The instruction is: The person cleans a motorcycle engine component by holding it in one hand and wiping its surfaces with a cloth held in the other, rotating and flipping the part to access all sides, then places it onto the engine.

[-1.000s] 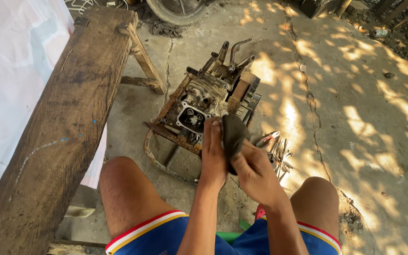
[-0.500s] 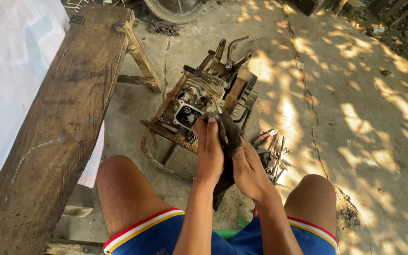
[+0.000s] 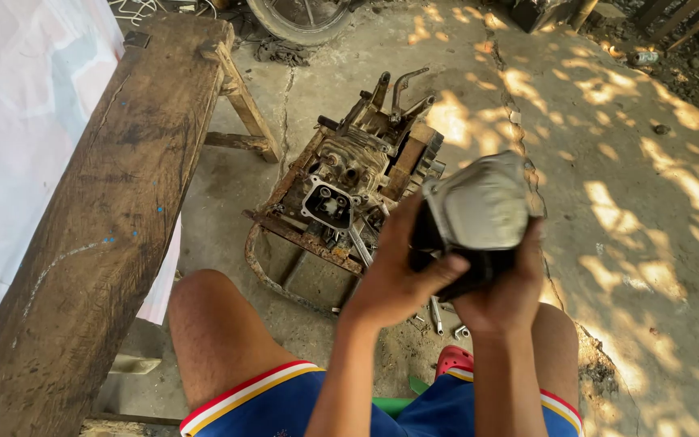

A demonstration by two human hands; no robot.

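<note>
Cracked concrete floor (image 3: 608, 243) dappled with sun, a worn wooden bench (image 3: 115, 210) along the left. Ahead sits a stripped small engine (image 3: 349, 178) on a rusty frame (image 3: 285, 243). Both hands are up: left hand (image 3: 394, 279) and right hand (image 3: 507, 287) wrap around a grey metal cover (image 3: 479, 206), raised above the knees, loose tools (image 3: 438, 311) lying below.

Grey metal cover (image 3: 479, 206), matt and dusty, at centre right; rusty, greasy metal engine (image 3: 349, 186) at centre; rough weathered wooden bench (image 3: 107, 218) at left; cracked concrete floor (image 3: 633, 226).
</note>
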